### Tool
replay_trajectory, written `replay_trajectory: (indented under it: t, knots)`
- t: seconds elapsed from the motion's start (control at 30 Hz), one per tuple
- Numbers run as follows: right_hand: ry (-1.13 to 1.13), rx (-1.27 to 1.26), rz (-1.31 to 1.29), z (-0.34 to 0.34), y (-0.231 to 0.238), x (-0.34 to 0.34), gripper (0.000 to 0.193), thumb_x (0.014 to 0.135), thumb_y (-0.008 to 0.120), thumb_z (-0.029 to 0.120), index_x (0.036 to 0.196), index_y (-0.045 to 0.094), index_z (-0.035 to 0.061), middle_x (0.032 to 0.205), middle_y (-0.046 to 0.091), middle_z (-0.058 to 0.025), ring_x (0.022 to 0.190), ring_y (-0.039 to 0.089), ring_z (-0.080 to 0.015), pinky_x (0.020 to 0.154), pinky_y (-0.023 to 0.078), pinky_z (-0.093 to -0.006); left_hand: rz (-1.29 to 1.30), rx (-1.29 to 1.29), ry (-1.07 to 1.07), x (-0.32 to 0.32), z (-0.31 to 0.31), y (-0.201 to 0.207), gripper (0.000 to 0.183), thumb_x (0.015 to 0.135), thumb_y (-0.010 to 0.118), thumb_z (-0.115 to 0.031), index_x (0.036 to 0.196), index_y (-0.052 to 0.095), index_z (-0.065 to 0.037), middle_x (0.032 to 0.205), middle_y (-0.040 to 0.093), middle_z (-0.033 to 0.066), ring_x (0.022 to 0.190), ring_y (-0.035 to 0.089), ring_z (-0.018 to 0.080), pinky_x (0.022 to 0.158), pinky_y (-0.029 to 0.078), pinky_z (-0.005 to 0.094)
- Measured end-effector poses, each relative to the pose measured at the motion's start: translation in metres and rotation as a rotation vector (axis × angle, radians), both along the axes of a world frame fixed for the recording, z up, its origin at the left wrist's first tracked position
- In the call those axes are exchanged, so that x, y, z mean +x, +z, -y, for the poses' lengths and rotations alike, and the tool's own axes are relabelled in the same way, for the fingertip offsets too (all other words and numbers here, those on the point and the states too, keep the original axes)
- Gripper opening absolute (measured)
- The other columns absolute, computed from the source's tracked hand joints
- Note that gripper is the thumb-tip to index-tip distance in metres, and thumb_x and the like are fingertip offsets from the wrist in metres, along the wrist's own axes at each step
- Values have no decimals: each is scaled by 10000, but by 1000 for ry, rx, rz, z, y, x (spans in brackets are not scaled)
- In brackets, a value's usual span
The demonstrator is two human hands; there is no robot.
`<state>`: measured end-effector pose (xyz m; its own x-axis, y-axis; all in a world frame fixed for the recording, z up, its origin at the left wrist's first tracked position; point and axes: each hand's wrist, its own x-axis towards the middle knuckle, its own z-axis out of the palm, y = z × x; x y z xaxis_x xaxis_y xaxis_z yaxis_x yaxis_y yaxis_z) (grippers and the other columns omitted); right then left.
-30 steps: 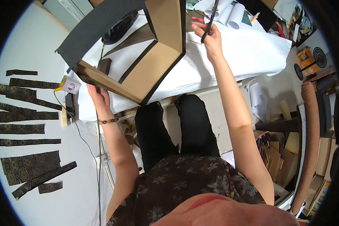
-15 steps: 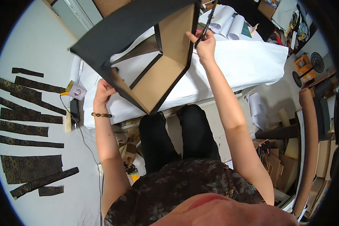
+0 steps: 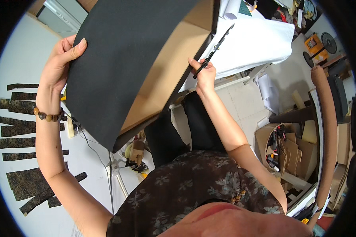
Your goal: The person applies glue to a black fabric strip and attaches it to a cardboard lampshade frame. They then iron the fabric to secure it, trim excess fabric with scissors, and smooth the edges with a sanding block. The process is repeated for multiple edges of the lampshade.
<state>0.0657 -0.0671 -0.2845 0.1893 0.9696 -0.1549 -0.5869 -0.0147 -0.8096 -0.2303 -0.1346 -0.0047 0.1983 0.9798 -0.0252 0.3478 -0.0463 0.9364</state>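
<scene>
A large open box point(image 3: 122, 59) with a black covered outside and bare tan board inside fills the upper middle, tilted above my lap. My left hand point(image 3: 63, 61) grips its left edge, thumb on the black face and fingers out of sight behind it. At the box's right rim is my right hand point(image 3: 205, 77), closed around a pair of black scissors point(image 3: 215, 49) whose blades point up and away to the right. The right thumb lies near the black rim; whether the other fingers also bear the box I cannot tell.
A white-covered table point(image 3: 261, 41) extends behind the box, with rolled white paper point(image 3: 230, 10) on it. Dark patterned fabric strips point(image 3: 17, 143) lie on the white surface at left, near a cable point(image 3: 89, 144). A carton of scraps point(image 3: 290, 148) stands at right, beside a brown roll point(image 3: 324, 146).
The box has been turned so its black outer face shows and the opening faces right. My left hand has shifted left and up; my right hand, still with the scissors, has come lower and nearer.
</scene>
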Motion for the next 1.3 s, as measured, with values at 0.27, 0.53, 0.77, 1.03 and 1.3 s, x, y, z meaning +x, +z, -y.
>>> replay_trajectory:
  t: [0.27, 0.53, 0.77, 1.03, 1.3]
  knots:
    - [40, 26, 181, 30, -38, -16, 390, 768, 843, 78, 910, 480, 87, 749, 575, 22, 650, 528, -66, 601, 420, -209, 169, -193, 55, 2, 0, -17, 320, 939, 707, -223, 1078, 660, 60, 943, 732, 86, 745, 686, 81, 699, 564, 197]
    - [43, -16, 372, 20, -66, -17, 291, 830, 770, 105, 905, 496, 42, 796, 623, -38, 673, 585, -101, 610, 457, -240, 146, -286, 24, 2, -26, -35, 291, 935, 713, -222, 1027, 656, 48, 885, 724, 76, 671, 685, 83, 624, 580, 210]
    - [61, 104, 576, 42, -52, 35, 146, 879, 694, 65, 945, 606, -31, 849, 674, -46, 741, 600, -88, 659, 478, -237, -216, -258, -72, -46, -75, -39, 390, 909, 738, -369, 1014, 668, 1, 866, 704, 14, 701, 662, 55, 635, 556, 209]
    - [227, 321, 921, 126, 15, 109, 260, 850, 729, -3, 1092, 650, -57, 834, 607, 29, 734, 533, -34, 658, 439, -199, -437, 595, 168, -58, -29, -30, 374, 940, 708, -270, 1164, 620, 16, 1016, 671, 67, 970, 614, 143, 848, 503, 288]
    - [937, 277, 670, 157, 128, 104, 539, 745, 828, 273, 1126, 677, -78, 752, 533, 27, 667, 483, -49, 596, 378, -210, -47, 1179, 451, 4, 104, -130, 168, 979, 544, -20, 1038, 693, 29, 1135, 698, 166, 1179, 604, 302, 1045, 424, 417]
